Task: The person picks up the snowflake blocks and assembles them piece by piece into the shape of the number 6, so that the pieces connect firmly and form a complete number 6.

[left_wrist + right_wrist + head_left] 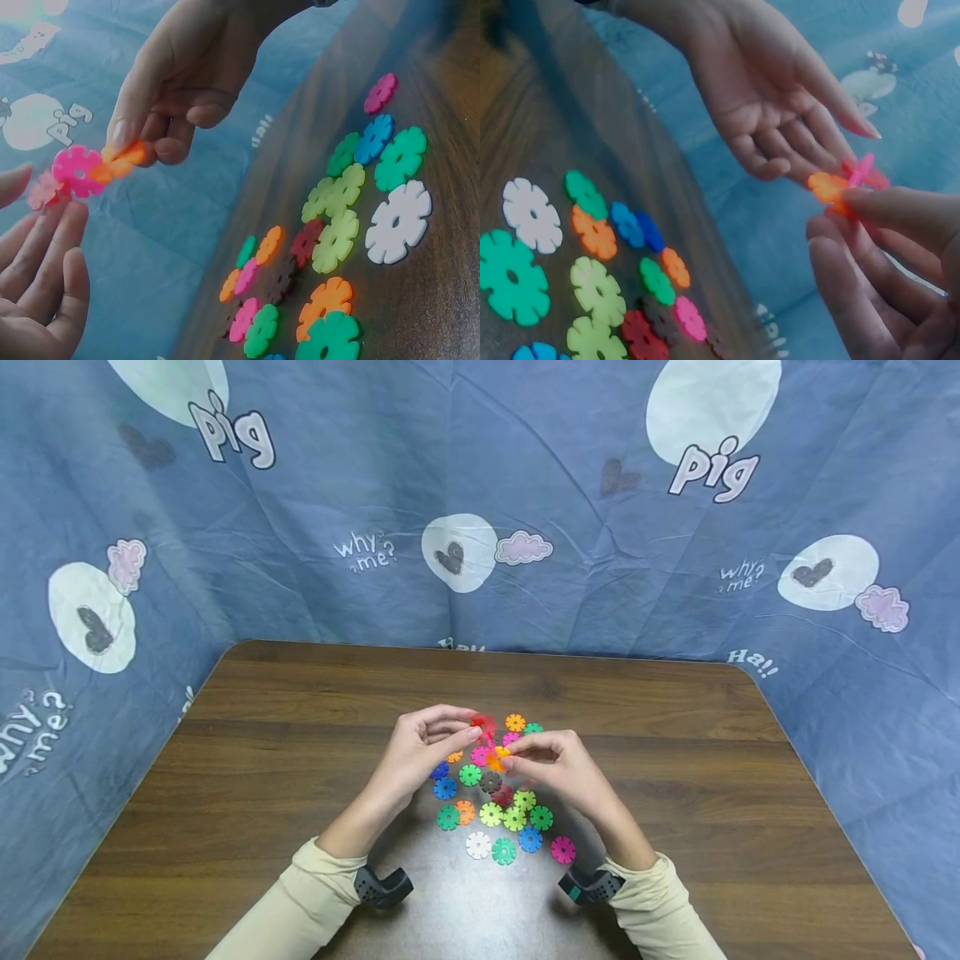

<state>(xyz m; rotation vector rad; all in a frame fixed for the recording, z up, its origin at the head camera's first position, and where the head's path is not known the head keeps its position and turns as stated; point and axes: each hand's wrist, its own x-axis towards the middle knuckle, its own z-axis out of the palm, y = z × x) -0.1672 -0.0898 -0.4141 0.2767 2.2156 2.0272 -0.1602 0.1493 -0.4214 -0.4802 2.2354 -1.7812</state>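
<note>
Three notched plastic snowflake discs are joined in a chain above the table: a red disc (46, 190), a pink disc (78, 171) and an orange disc (828, 188). My right hand (558, 768) pinches the orange disc between thumb and fingers. At the red end is my left hand (420, 747), its fingers touching or very near the disc. The left thumb stands apart from it in both wrist views. The pink disc sits between the two, slotted at an angle to the orange one.
Loose snowflake discs in several colours lie spread on the brown wooden table (300, 727) below the hands. Nearest the person are a white disc (478, 845), a green disc (504, 851) and a magenta disc (563, 850). A blue printed cloth (585, 602) hangs behind the table.
</note>
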